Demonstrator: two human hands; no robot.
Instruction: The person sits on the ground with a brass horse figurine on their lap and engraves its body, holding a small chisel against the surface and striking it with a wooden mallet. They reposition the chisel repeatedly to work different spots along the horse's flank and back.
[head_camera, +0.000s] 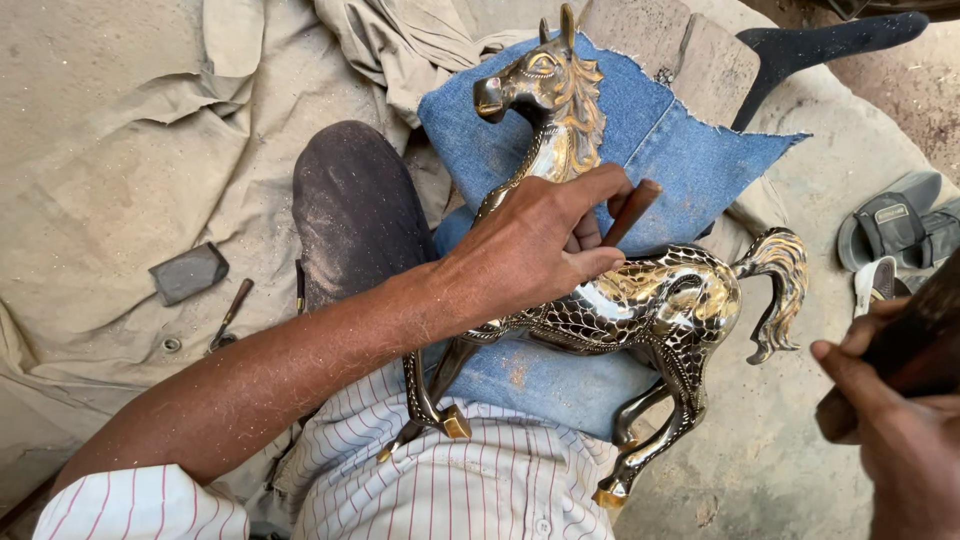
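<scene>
Left hand (540, 250) is gripping a brown chisel (630, 212) against a brass horse (640, 300) lying on blue denim (690, 150); right hand (900, 440) is clasping a dark wooden handle (925, 335).

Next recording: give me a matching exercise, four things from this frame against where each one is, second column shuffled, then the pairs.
Things:
1. shiny brass horse figurine
2. short brown rod-shaped tool
3. dark wooden mallet
4. small grey block

Places:
A. on the tan cloth at far left
B. gripped in the right hand
C. lying on the blue denim pad across the lap
D. pinched in the left hand against the horse

Pairs: 1-C, 2-D, 3-B, 4-A
</scene>
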